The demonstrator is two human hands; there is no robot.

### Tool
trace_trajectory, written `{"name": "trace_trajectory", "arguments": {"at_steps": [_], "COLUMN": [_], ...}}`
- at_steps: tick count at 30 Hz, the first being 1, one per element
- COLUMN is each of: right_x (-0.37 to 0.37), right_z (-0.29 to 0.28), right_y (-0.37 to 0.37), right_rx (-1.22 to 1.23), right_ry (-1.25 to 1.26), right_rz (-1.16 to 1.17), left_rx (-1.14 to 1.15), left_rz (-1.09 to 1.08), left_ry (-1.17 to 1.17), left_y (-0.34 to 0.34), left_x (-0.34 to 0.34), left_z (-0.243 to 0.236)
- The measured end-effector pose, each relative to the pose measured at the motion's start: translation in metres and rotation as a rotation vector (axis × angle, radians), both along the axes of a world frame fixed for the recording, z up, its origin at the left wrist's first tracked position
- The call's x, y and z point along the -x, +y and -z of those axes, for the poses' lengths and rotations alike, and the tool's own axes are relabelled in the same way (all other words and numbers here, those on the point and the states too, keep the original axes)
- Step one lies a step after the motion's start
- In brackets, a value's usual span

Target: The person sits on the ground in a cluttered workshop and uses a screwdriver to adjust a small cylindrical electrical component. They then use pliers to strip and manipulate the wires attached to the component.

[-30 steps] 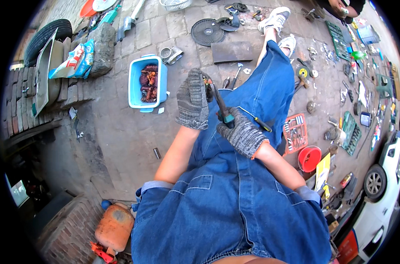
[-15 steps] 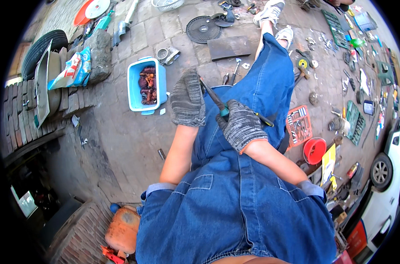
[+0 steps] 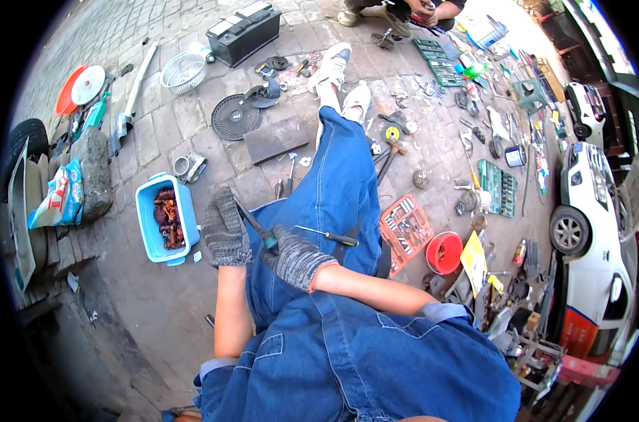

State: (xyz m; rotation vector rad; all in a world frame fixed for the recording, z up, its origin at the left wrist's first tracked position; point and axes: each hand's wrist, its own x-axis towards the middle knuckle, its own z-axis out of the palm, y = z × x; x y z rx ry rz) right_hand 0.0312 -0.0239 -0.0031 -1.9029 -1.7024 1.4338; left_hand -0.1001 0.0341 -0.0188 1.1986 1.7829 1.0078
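My left hand (image 3: 225, 228), in a grey knit glove, is curled with its back to the camera at my knee, its fingers closed toward a dark slim tool (image 3: 252, 225) that runs slantwise from its thumb side down to my right hand (image 3: 293, 257); whether the left fingers actually clamp the shaft I cannot tell. My right hand, gloved the same way, is closed in a fist around the green grip of that tool, just beside the left hand and almost touching it, both resting on my blue denim overalls (image 3: 333, 204). Just beyond my right knuckles a screwdriver with a black and yellow handle (image 3: 330, 235) lies across my thigh, apart from either hand. Out past my left hand, on the paved ground, stands a light blue plastic tub (image 3: 145, 225) holding rusty brown parts. Farther ahead of both hands lie a flat dark metal plate (image 3: 277, 139) and a round black ribbed disc (image 3: 235, 117). Beyond my right hand, past my leg, an open red socket set case (image 3: 405, 228) sits on the ground, with a red round can (image 3: 444, 252) just beside it. My white shoes (image 3: 344, 81) are far ahead of both hands, and a black car battery (image 3: 243, 29) sits beyond them.
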Motion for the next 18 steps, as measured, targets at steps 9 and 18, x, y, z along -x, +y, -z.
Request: {"name": "trace_trajectory", "arguments": {"at_steps": [9,18], "right_x": [0.014,0.013], "right_z": [0.016,-0.044], "right_y": [-0.024,-0.019], "right_rx": [-0.422,0.479], "right_ry": [-0.005,0.912], "right_rz": [-0.637,0.139], "left_rx": [-0.227,-0.041], "left_rz": [0.048,-0.297], "left_ry": [0.083,-1.104], "left_y": [-0.011,-0.013], "left_x": [0.019,0.002], "left_z": [0.014,-0.038]}}
